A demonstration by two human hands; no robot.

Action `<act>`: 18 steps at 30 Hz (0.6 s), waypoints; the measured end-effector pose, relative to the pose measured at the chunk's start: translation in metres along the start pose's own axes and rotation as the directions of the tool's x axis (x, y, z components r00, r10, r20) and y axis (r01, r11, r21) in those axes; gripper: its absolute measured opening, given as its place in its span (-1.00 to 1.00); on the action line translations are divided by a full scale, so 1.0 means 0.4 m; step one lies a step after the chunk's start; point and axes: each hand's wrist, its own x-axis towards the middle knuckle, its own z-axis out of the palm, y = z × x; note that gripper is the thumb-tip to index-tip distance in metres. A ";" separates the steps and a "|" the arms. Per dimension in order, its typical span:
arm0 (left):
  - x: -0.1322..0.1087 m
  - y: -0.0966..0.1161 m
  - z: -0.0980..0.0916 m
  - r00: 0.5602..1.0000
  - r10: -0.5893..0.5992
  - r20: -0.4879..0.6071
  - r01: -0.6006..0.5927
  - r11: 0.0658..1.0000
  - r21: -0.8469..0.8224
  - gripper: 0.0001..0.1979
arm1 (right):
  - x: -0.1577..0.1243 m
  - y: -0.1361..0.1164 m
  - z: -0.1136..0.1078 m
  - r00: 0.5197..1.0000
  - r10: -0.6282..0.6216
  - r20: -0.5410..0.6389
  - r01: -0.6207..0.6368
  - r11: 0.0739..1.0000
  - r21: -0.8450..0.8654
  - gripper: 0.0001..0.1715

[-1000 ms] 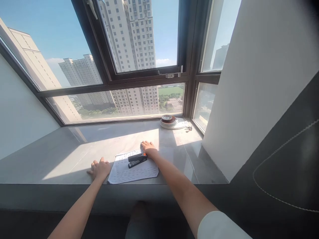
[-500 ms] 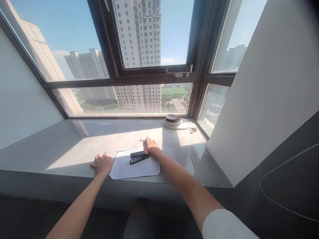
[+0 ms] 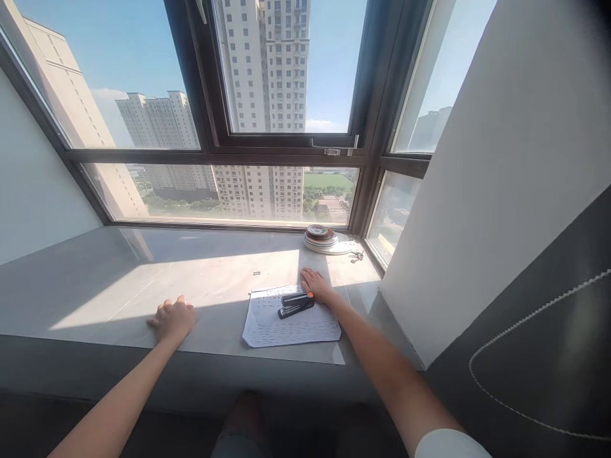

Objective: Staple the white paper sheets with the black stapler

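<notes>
A sheaf of lined paper (image 3: 291, 332) with writing near its top lies on the pale stone windowsill. On it rests a black stapler (image 3: 296, 305) with an orange mark at its right end. My right hand (image 3: 319, 285) is flat, fingers stretched out, at the paper's upper right edge and close beside the stapler. Well to the left of the paper, my left hand (image 3: 172, 320) leans on the sill with fingers apart and nothing in it. Beyond the paper's top edge lies a small metallic strip (image 3: 256, 273), perhaps staples.
Stacked round plates or discs (image 3: 319, 238) stand by the window's right corner, with keys (image 3: 356, 256) beside them. A dark window frame (image 3: 229, 156) rises behind the sill. A white wall (image 3: 458, 191) bounds the right side; a beaded cord (image 3: 506, 340) hangs there.
The paper has slid right along the sill with the stapler on it, and my right hand has gone right too. The gap between my left hand and the paper has widened. The view has shifted slightly.
</notes>
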 end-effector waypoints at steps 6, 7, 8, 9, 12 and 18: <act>-0.002 0.003 -0.005 1.000 -0.018 0.004 0.018 1.000 0.023 -0.34 | 0.005 0.034 0.015 1.000 -0.011 -0.013 0.011 1.000 0.024 -0.34; 0.000 0.003 -0.004 1.000 -0.020 0.006 0.020 0.999 0.031 -0.33 | 0.007 0.035 0.017 1.000 -0.014 -0.020 0.014 0.999 0.028 -0.35; 0.003 0.001 -0.002 1.000 -0.021 0.006 0.021 0.999 0.039 -0.34 | 0.009 0.037 0.017 0.999 -0.016 -0.028 0.017 0.999 0.035 -0.36; 0.006 0.000 0.001 1.000 -0.021 0.004 0.021 0.999 0.047 -0.34 | 0.011 0.039 0.017 0.999 -0.018 -0.039 0.019 0.999 0.045 -0.37; 0.013 -0.009 0.009 1.000 -0.022 -0.018 0.023 0.998 0.052 -0.36 | 0.017 0.050 0.008 0.998 -0.019 -0.061 0.025 0.995 0.097 -0.39; -0.013 0.001 0.005 0.988 0.058 -0.145 -0.050 0.997 0.054 -0.44 | 0.029 0.076 -0.008 0.998 -0.025 -0.063 0.037 0.979 0.198 -0.45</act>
